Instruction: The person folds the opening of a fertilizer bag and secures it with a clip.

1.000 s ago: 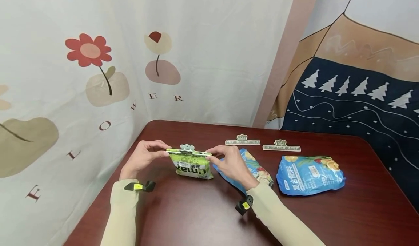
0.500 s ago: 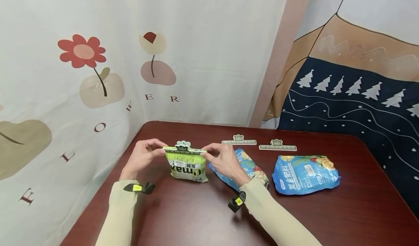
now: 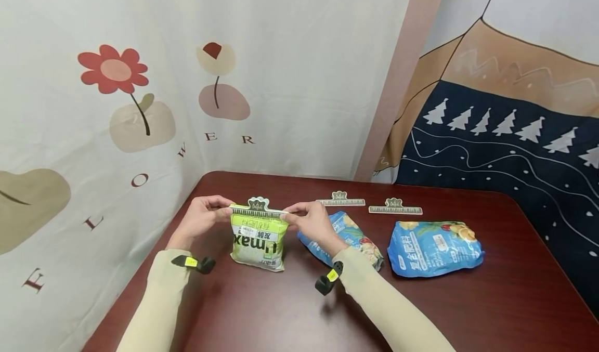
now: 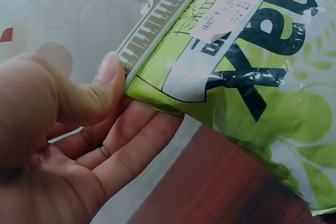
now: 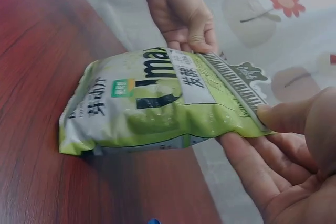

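Green bag (image 3: 259, 244) between both hands (image 3: 197, 221) (image 3: 317, 223)

- The left forearm (image 3: 152, 300), sleeved, reaches from the near left, slanting far and slightly right.
- The right forearm (image 3: 388, 302), also sleeved, slants from the near right toward the far left.
- The left hand (image 3: 200, 221) points rightward in a pinch, left thumb (image 4: 107, 72) on the near side, left fingers (image 4: 144, 140) bent behind and below.
- The right hand (image 3: 314, 223) pinches leftward, right thumb (image 5: 289, 116) near, right fingers (image 5: 251, 169) curving underneath.
- Both hands sit roughly level and apart, fingertips facing each other.
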`<action>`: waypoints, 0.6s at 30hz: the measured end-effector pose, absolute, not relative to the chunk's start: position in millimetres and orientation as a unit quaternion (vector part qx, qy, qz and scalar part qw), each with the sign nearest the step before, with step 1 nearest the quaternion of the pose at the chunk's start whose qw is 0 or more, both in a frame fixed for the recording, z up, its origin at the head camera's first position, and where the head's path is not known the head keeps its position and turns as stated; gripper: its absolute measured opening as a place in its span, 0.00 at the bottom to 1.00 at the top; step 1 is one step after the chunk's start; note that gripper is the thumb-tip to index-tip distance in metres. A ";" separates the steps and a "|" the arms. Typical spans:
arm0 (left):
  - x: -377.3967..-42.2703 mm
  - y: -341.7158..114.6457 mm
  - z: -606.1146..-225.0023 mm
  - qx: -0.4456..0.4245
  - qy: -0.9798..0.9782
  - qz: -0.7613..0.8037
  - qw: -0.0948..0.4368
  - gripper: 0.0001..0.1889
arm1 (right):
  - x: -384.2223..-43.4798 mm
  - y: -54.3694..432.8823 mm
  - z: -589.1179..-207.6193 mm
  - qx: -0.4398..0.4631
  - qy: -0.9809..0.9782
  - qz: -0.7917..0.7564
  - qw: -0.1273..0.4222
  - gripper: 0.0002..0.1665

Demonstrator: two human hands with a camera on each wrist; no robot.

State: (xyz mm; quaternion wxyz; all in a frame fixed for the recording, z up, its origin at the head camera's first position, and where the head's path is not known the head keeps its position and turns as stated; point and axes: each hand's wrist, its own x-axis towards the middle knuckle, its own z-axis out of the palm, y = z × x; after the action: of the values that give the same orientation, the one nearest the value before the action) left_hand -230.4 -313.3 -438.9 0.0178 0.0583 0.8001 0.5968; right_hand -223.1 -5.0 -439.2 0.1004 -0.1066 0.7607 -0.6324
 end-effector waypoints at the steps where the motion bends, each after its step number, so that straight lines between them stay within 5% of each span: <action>1: -232.1 -313.7 -438.9 0.054 0.800 0.597 0.023 0.14 | -225.9 -5.5 -440.7 -0.101 0.749 -0.645 0.112 0.10; 10: -248.8 -315.5 -444.4 0.013 0.827 0.557 0.075 0.15 | -246.1 -8.9 -452.4 -0.063 0.694 -0.692 0.189 0.11; 18: -268.9 -311.7 -455.5 -0.001 0.834 0.537 0.125 0.17 | -261.5 -11.2 -462.7 -0.018 0.720 -0.664 0.200 0.11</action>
State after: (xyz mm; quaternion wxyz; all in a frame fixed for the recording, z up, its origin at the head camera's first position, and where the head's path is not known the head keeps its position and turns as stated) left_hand -268.9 -311.7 -455.5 0.1250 -0.0013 0.8342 0.5371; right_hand -261.5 -11.2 -462.7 0.1999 -0.0184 0.7201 -0.6642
